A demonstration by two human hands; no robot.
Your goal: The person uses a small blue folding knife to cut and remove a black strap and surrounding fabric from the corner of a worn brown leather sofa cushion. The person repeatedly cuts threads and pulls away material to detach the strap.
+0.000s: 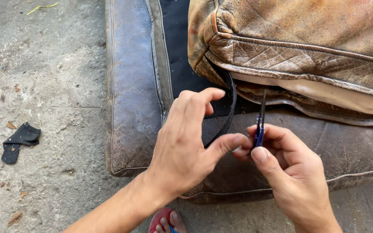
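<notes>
My right hand (281,168) pinches a blue-handled blade (260,125), tip up toward 12 at the torn seam of the brown leather cushion (298,47); left hand (186,146) pinches the black piping strip (229,112) at 11. Risk, imo: blade slips w/ a hard pull, nicks my left thumb or gashes the leather.

Cracked, creased tan leather cushion (298,39) up top, matt and worn; the dark brown leather cushion (130,86) beneath looks scuffed and dull. Rough grey concrete floor (52,86), gritty. Slim blue-handled metal tool (260,129), smooth plastic grip.
</notes>
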